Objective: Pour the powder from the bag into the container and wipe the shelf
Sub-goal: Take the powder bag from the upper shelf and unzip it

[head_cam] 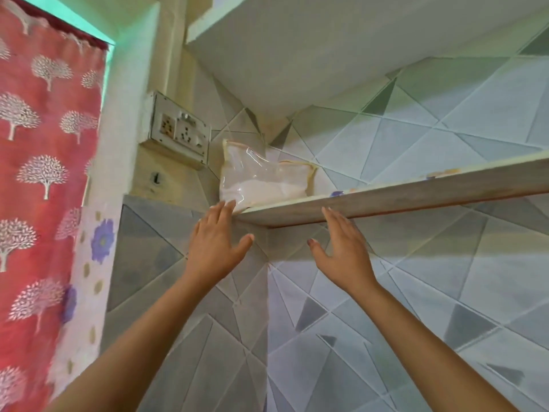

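A clear plastic bag (261,176) with white powder in its lower half stands at the left end of the shelf (386,200), leaning against the tiled wall. My left hand (217,245) is raised just below the shelf's left corner, fingers spread, fingertips touching or nearly touching the bag's bottom left edge. My right hand (344,248) is open too, held up under the shelf's front edge to the right of the bag, holding nothing. No container is in view.
A second shelf (297,49) runs overhead. A switch and socket box (178,129) is on the wall left of the bag. A red curtain with white trees (44,173) hangs at the far left. Flowered paper (337,193) lines the shelf top.
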A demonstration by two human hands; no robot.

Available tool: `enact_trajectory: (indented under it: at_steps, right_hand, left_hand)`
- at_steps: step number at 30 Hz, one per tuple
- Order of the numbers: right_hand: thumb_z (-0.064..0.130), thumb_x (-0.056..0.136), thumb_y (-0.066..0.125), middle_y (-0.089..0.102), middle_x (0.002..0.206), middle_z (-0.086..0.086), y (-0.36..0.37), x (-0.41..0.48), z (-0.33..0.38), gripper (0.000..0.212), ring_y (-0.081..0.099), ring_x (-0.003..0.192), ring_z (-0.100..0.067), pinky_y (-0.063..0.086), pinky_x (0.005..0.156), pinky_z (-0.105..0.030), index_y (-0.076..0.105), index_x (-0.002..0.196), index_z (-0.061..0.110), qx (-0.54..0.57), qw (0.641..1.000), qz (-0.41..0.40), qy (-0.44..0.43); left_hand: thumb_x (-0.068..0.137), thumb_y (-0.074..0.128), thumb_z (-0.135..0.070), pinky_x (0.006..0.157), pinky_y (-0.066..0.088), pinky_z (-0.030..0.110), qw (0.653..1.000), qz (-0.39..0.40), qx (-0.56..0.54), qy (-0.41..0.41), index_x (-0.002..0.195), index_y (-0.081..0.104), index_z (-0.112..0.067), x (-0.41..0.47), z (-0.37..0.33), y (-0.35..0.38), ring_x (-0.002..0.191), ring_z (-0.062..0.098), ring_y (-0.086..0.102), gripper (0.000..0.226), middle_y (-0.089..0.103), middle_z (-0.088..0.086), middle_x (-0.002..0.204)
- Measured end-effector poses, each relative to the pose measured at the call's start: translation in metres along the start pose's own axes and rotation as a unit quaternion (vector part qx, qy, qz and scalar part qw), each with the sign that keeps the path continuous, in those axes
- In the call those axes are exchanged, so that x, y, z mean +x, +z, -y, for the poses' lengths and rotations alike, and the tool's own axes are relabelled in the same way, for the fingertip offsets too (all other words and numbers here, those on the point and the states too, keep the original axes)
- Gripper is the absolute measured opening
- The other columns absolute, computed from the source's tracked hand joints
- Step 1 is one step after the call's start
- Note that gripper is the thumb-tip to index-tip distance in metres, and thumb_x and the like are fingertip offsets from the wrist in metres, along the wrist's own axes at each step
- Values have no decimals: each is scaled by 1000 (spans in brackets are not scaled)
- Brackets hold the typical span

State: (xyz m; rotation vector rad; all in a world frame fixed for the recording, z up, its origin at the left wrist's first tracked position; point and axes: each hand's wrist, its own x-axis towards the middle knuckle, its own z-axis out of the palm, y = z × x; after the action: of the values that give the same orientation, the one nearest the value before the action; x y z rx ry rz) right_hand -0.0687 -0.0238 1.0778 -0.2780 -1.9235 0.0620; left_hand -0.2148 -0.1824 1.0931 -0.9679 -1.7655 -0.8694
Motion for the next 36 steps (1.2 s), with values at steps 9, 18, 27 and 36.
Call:
enact_trajectory:
  at_steps: [9,18,27,36]
  right_hand:
    - [30,93,47,23,156,-6,81,125,2,63,17,146,-19,9,118,-30,23,147,10,-74,996,-46,-29]
    - [35,93,44,27,154,-14,136,221,-28,66,22,143,-27,16,119,-37,20,147,7,-167,985,-41,-5]
    - [33,93,44,43,142,-17,168,268,-32,61,40,130,-33,34,103,-38,26,144,5,-214,975,-55,27]
    - [35,94,41,46,141,-15,187,270,-40,58,44,127,-32,35,102,-38,29,143,7,-254,964,-66,39]
  left_hand:
    - [88,54,-43,112,27,41,1000,-14,25,-11,145,25,-18,98,71,51,138,26,32,69,32,7,151]
    - [90,53,-36,104,35,43,998,-20,-13,-60,140,31,-8,193,124,96,131,32,38,62,41,15,143]
    - [94,49,-31,95,41,38,981,-34,-162,-99,135,37,0,285,162,138,122,36,46,53,48,21,133]
    - [93,50,-31,94,46,38,924,-45,-326,-194,118,58,0,323,181,199,110,37,58,40,61,21,121]
